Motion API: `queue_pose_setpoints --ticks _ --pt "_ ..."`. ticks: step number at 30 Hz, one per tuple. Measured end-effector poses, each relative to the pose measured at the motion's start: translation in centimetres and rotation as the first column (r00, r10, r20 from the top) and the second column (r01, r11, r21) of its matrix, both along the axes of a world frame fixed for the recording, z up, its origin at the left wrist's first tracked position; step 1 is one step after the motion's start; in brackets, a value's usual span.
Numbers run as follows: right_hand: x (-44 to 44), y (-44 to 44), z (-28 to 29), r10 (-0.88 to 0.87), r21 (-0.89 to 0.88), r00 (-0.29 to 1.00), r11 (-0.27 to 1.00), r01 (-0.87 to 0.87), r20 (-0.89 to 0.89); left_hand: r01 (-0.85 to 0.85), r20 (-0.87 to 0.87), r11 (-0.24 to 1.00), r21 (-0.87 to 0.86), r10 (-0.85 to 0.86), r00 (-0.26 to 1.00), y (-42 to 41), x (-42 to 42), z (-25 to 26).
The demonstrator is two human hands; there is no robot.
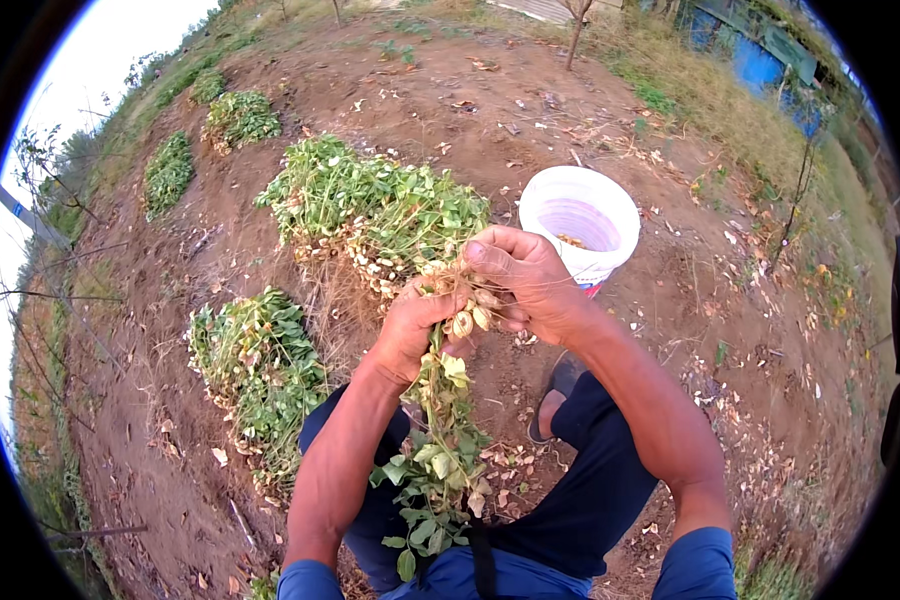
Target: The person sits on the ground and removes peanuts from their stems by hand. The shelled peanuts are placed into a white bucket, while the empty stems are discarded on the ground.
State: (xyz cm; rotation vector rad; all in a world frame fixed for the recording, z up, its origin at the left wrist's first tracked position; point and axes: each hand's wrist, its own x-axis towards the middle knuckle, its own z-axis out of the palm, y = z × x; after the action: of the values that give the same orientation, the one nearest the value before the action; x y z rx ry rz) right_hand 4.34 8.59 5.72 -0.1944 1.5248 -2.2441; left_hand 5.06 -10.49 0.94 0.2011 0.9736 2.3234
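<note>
My left hand [420, 319] grips the stems of an uprooted peanut plant [446, 435] just below its roots. The leafy end of the plant hangs down between my legs. At the root end, a cluster of peanut pods [466, 319] shows between my two hands. My right hand [536, 277] closes its thumb and fingers on the pods and thin roots; which pods it pinches is partly hidden. Just beyond my right hand stands a white plastic bucket [579, 259], with some peanuts [572, 241] visible low inside it.
A large heap of peanut plants [375, 199] lies ahead, its pods towards me. Another heap [262, 367] is at my left, and smaller piles [241, 118] lie farther off. Dry leaves litter the brown soil [690, 300]. My shod foot [555, 394] rests below the bucket.
</note>
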Motion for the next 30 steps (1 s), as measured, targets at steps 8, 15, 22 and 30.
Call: queue_pose_setpoints --ticks 8,15,22,30 --pt "-0.8 0.4 -1.8 -0.064 -0.019 0.998 0.998 0.065 0.024 -0.274 -0.082 0.92 -0.28 0.261 0.962 1.3 -0.6 0.3" --pt "-0.9 -0.3 -3.0 -0.106 -0.088 0.994 0.99 0.109 0.035 -0.271 -0.057 0.943 -0.194 0.265 0.962 1.5 -0.8 -0.6" --pt "-0.3 -2.0 -3.1 -0.274 -0.041 0.961 0.96 0.276 0.041 -0.474 -0.363 0.804 -0.358 0.348 0.864 2.1 0.2 -0.2" --pt "-0.7 -1.6 -4.3 -0.218 -0.043 0.974 0.976 0.215 -0.061 -0.853 -0.913 0.362 -0.375 0.013 0.407 2.2 0.3 0.3"
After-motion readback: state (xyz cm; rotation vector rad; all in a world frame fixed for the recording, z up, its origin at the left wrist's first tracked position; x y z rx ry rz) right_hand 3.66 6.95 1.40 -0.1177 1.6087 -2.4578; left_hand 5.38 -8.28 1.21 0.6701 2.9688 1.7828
